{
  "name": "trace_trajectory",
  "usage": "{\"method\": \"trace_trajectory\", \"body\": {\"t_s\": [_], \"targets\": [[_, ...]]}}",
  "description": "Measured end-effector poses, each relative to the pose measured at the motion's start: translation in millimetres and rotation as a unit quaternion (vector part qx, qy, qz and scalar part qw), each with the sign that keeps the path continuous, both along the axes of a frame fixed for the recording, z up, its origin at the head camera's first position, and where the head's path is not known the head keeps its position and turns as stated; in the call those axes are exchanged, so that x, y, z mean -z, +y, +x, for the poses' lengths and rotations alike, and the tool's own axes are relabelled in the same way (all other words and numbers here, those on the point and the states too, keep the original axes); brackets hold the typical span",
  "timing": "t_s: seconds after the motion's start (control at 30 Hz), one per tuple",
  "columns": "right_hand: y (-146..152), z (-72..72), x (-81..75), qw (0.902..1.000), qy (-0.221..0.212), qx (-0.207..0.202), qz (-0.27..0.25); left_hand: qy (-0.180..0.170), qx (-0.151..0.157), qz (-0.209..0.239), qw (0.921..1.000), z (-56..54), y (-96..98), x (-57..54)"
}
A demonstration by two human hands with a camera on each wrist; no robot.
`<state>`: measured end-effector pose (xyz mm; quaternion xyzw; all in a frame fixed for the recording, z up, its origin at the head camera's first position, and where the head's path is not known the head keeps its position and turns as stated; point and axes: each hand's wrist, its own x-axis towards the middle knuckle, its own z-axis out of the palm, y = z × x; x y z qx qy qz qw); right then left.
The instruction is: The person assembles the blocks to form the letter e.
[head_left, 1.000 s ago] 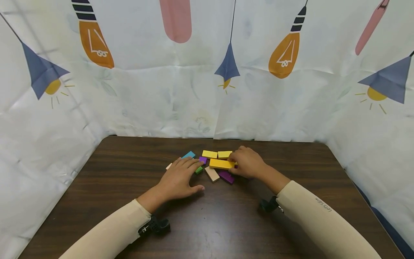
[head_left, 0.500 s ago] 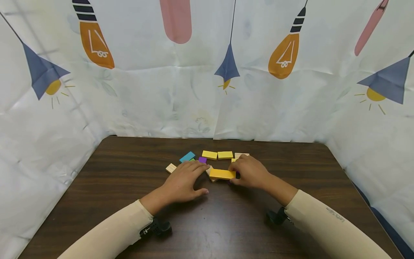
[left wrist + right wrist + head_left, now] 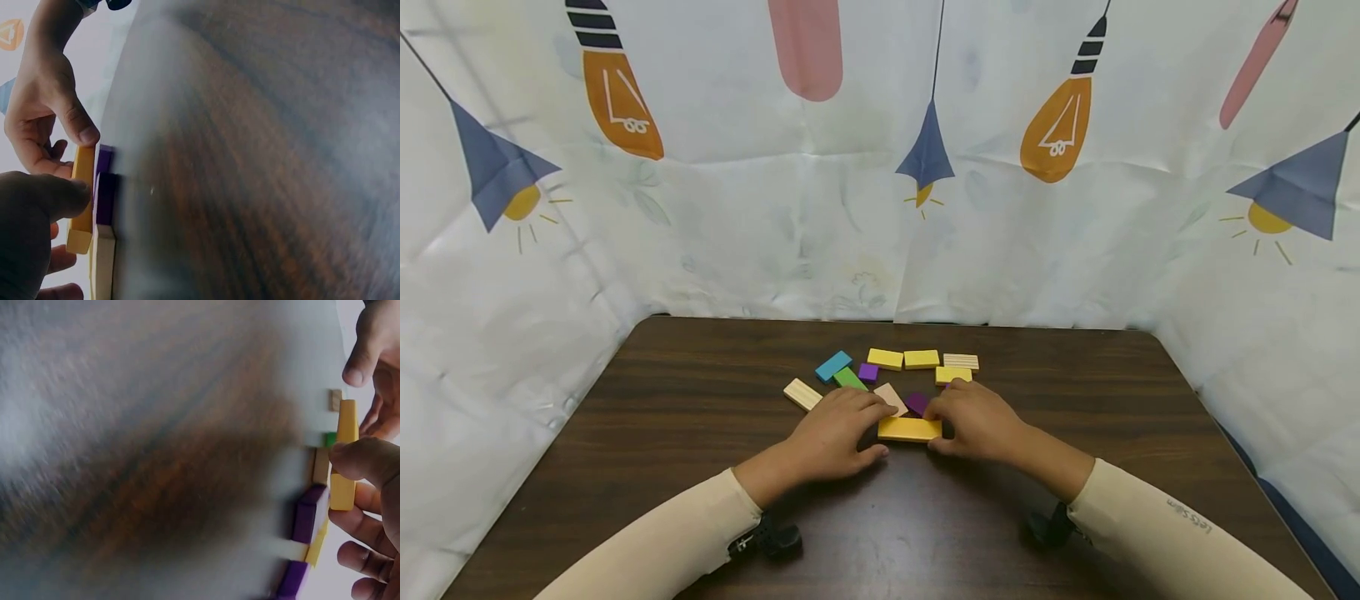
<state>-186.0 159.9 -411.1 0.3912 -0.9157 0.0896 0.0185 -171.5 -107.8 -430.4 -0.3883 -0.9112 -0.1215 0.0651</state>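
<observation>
My right hand (image 3: 977,421) pinches the right end of a long orange-yellow wooden block (image 3: 909,429), thumb on the near side and fingers behind. The right wrist view shows this block (image 3: 342,492) lifted, with the thumb across its face. At its other end is my left hand (image 3: 835,433), thumb and fingers spread on either side; in the right wrist view a gap shows between that thumb and the block. Just behind lie a beige block (image 3: 890,398) and a dark purple block (image 3: 917,404). A green block (image 3: 848,378) is partly hidden by the left fingers.
Farther back on the dark wooden table (image 3: 715,367) lie a blue block (image 3: 833,366), a small purple block (image 3: 868,372), several yellow blocks (image 3: 921,359) and a striped light block (image 3: 961,362). Another light wooden block (image 3: 802,393) is at the left. A printed curtain (image 3: 737,233) hangs behind.
My right hand has drawn the long orange-yellow block toward me, out from among the other blocks. My left hand has come slightly nearer and to the right, beside the block's left end.
</observation>
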Motion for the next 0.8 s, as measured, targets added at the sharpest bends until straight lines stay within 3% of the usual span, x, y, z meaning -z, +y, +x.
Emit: {"method": "trace_trajectory", "body": {"t_s": [0.37, 0.8], "targets": [[-5, 14.4, 6.3, 0.9997, -0.024, -0.002, -0.006, 0.009, 0.008, -0.009, 0.9999, 7.0, 5.7, 2.8], [-10, 20.2, 14.2, 0.9995, -0.027, -0.014, -0.003, 0.001, 0.006, -0.031, 0.9995, 12.8, 4.9, 9.2]]}}
